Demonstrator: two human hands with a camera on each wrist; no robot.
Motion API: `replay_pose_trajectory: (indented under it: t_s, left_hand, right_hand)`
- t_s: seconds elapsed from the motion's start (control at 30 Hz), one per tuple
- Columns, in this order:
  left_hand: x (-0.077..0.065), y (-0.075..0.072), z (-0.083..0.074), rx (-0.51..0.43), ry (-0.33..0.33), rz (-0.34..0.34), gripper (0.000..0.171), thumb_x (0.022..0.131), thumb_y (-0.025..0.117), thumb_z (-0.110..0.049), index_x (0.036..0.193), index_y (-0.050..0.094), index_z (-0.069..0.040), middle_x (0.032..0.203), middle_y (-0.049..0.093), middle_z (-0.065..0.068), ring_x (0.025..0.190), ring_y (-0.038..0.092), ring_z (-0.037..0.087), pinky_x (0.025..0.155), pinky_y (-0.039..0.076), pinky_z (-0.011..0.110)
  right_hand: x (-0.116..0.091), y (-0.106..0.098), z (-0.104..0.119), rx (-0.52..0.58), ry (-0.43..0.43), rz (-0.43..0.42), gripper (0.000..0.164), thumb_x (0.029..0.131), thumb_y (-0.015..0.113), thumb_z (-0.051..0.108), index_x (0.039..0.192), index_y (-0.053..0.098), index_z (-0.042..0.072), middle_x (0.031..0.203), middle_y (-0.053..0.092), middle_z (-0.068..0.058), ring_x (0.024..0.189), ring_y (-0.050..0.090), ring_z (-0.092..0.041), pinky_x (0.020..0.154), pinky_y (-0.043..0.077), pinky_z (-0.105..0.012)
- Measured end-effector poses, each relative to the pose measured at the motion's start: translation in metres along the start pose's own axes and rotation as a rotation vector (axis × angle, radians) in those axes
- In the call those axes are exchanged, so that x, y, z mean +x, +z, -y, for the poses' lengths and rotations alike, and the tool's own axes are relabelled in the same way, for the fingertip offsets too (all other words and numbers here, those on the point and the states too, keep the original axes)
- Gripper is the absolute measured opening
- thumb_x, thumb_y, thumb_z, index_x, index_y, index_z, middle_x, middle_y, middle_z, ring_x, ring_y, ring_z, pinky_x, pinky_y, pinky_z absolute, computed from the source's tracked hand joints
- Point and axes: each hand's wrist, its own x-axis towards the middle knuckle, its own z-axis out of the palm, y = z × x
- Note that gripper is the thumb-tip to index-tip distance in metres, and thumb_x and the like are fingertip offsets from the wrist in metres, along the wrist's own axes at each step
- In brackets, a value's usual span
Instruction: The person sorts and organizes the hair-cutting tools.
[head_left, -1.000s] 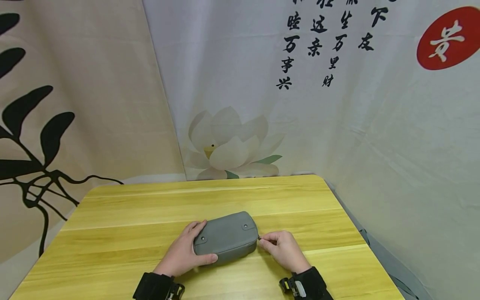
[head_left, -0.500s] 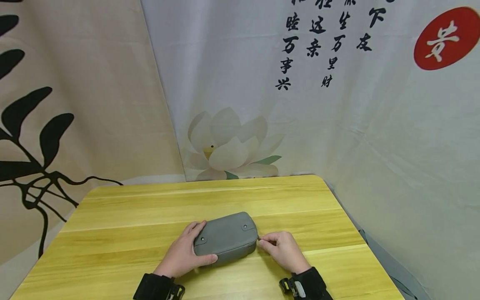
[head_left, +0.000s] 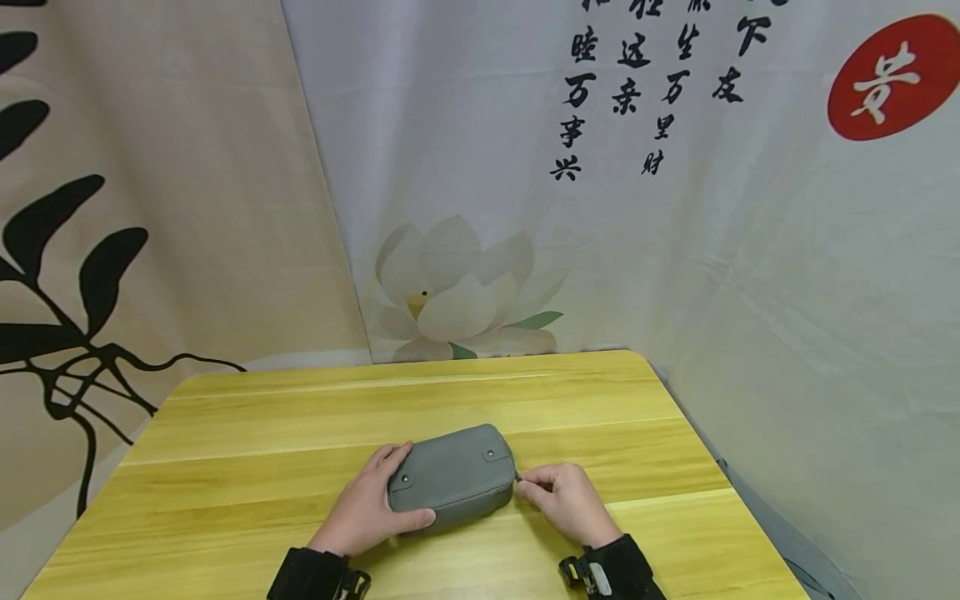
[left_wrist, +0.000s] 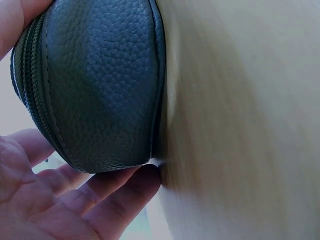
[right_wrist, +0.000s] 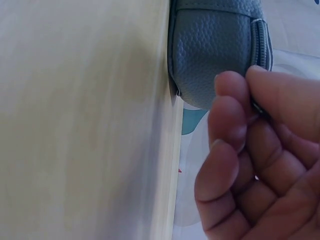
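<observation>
A grey pebbled-leather zip pouch [head_left: 452, 471] lies on the table in the head view, two snap studs showing on its top. My left hand [head_left: 366, 510] grips its left end, thumb along the near side and fingers around the far side. In the left wrist view, a zipper [left_wrist: 33, 75] runs round the pouch's edge and the fingers touch its end. At the right end, my right hand [head_left: 564, 500] pinches the small dark zipper pull [right_wrist: 260, 110] between thumb and index finger. Most of that pull is hidden by the fingertips. The zipper teeth near it look closed.
The yellow wooden table [head_left: 300, 417] extends behind and to both sides of the pouch. A printed cloth backdrop [head_left: 480, 167] hangs beyond its far edge and along the sides. Dark cables [head_left: 806, 575] lie low beyond the right edge.
</observation>
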Motion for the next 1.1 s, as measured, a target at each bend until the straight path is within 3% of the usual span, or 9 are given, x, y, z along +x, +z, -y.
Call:
replay_pose_trajectory:
  t_s: [0.8, 1.1]
  left_hand:
    - [-0.0020, -0.0015, -0.0022, -0.011, -0.011, 0.002, 0.117, 0.073, 0.088, -0.072, 0.167, 0.039, -0.022, 0.170, 0.037, 0.015, 0.144, 0.053, 0.042, 0.106, 0.052, 0.063]
    - [-0.0017, -0.0014, -0.0030, -0.010, -0.013, 0.003, 0.116, 0.074, 0.088, -0.072, 0.167, 0.039, -0.022, 0.169, 0.039, 0.013, 0.143, 0.053, 0.041, 0.107, 0.051, 0.064]
  right_hand:
    - [-0.0006, -0.0018, 0.0004, -0.010, -0.026, 0.031, 0.011, 0.100, 0.077, 0.022, 0.097, 0.088, 0.022, 0.107, 0.084, -0.001, 0.084, 0.064, 0.001, 0.065, 0.047, -0.019]
    - [-0.0004, -0.0023, -0.0009, -0.016, -0.025, 0.047, 0.012, 0.100, 0.078, 0.026, 0.094, 0.087, 0.026, 0.107, 0.083, 0.003, 0.080, 0.060, -0.002, 0.064, 0.046, -0.020]
